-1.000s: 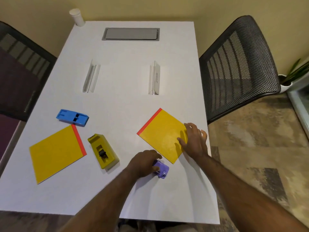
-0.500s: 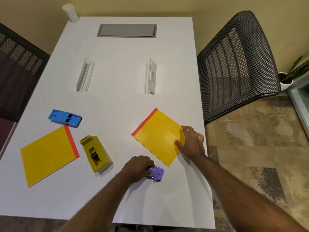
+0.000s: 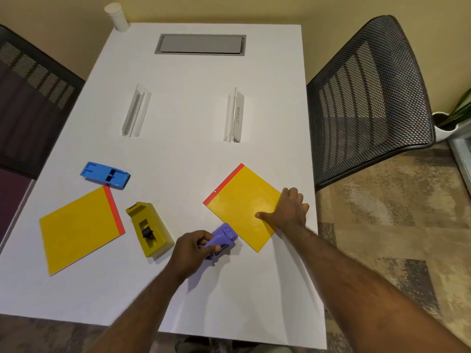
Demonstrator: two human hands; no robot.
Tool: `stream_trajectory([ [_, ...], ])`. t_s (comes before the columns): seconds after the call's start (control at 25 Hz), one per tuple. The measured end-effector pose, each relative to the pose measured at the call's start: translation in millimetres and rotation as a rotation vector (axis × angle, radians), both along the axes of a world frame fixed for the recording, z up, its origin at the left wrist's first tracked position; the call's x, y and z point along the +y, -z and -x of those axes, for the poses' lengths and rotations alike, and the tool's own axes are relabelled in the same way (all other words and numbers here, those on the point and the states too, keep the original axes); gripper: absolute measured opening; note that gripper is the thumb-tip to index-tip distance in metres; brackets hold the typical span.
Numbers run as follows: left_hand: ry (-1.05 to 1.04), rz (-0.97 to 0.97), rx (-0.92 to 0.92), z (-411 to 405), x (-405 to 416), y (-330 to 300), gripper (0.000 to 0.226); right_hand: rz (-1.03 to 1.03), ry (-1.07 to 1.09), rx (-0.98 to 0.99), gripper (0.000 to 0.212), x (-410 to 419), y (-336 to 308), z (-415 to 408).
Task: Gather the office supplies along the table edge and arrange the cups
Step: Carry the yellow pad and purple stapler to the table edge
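Note:
My left hand [image 3: 192, 250] grips a small purple stapler [image 3: 222, 237], lifted and tilted just above the white table [image 3: 193, 154]. My right hand [image 3: 288, 212] lies on the right corner of a yellow notepad with a red edge [image 3: 239, 202] near the table's right side, fingers curled over its edge. A second yellow notepad [image 3: 79, 228] lies at the left. Between the pads stands a yellow tape dispenser [image 3: 150, 230]. A blue stapler [image 3: 104, 175] lies beyond the left pad. A white cup [image 3: 117, 16] stands at the far left corner.
Two clear acrylic sign holders [image 3: 136, 113] [image 3: 234, 115] stand mid-table. A grey cable hatch [image 3: 201, 44] is set in the far end. A black mesh chair [image 3: 367, 98] stands at the right and a dark chair [image 3: 30, 98] at the left.
My left hand has closed on the purple stapler and raised it off the table, tilting it. My right hand stays on the notepad, which has shifted only slightly.

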State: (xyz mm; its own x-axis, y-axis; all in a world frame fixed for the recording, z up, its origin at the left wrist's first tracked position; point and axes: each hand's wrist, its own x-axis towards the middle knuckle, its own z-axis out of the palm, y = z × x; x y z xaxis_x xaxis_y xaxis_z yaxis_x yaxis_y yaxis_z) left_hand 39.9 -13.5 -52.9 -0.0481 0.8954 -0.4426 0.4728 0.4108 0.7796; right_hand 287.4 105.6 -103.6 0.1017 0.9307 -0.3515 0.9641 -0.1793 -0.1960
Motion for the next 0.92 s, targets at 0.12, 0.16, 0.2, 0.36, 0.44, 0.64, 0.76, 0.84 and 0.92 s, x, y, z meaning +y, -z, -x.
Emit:
stream_trajectory([
  [0.12,-0.118,-0.008,-0.036,1.8,0.4,-3.4,0.007,0.016,-0.023,-0.03,0.105,2.1,1.1,8.3],
  [0.16,-0.155,-0.012,-0.047,2.6,0.2,-4.7,0.007,0.021,-0.019,-0.035,0.104,3.2,1.5,10.4],
  [0.2,-0.181,-0.02,-0.053,3.7,-0.3,-5.6,0.007,0.027,-0.008,-0.034,0.104,5.3,1.5,12.3],
  [0.36,-0.178,-0.06,-0.032,4.5,-3.1,-6.2,0.011,0.086,0.068,-0.051,0.104,18.9,-0.8,10.4],
  [0.44,-0.18,-0.065,-0.044,4.4,-4.0,-6.8,0.012,0.125,0.082,-0.072,0.103,26.2,-1.9,7.2],
  [0.64,-0.185,-0.058,-0.041,9.1,-5.0,-9.5,0.009,0.236,0.078,-0.027,0.092,36.7,-1.6,2.5],
  [0.76,-0.188,-0.059,-0.046,11.0,-5.2,-12.9,0.005,0.266,0.034,0.162,0.071,35.5,-3.4,-7.3],
  [0.84,-0.209,-0.064,-0.076,12.3,-5.3,-16.0,0.005,0.264,-0.021,0.325,0.049,28.5,-6.5,-15.8],
  [0.92,-0.23,-0.061,-0.099,14.2,-5.7,-18.0,0.006,0.264,0.007,0.51,0.033,17.8,-9.9,-23.2],
])
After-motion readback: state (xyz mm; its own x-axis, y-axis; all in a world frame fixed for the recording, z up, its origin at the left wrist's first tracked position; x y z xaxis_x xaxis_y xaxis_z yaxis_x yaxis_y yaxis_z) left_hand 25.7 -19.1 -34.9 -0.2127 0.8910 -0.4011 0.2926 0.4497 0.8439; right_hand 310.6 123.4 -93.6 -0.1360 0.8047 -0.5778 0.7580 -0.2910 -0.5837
